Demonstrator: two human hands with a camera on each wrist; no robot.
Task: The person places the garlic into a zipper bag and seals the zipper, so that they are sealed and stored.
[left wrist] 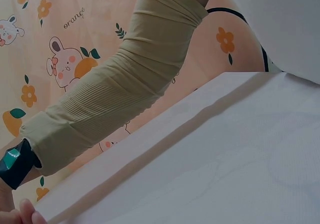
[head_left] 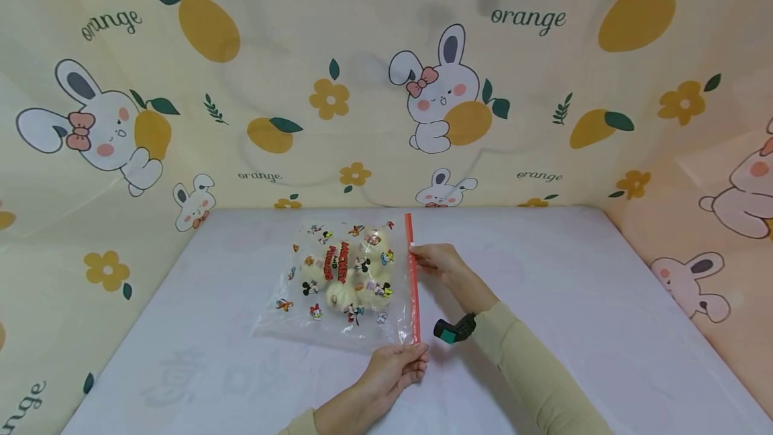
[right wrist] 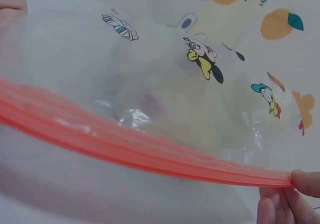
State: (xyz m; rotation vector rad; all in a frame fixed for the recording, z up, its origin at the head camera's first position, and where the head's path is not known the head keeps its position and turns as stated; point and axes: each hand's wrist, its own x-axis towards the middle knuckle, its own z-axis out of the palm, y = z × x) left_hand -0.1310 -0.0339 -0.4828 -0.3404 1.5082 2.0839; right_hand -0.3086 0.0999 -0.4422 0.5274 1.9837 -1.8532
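Note:
A clear zip bag [head_left: 335,274] printed with cartoon characters lies on the white table, its red zip strip [head_left: 413,294] toward the right. Several pale, rounded, ridged pieces [head_left: 342,295] show through the plastic. My right hand [head_left: 443,270] pinches the strip near its far end, beside a small white slider [head_left: 413,245]. At the strip's near end, my left hand [head_left: 392,371] pinches the bag's corner between thumb and fingers. In the right wrist view, the red strip [right wrist: 150,156] runs slantwise to the thumb and fingers of my right hand [right wrist: 292,204].
The white table [head_left: 543,274] extends on both sides of the bag. A patterned cloth [head_left: 362,86] with rabbits and oranges walls it in at the back and sides. A black wrist camera [head_left: 455,329] sits at my right wrist, close over the table.

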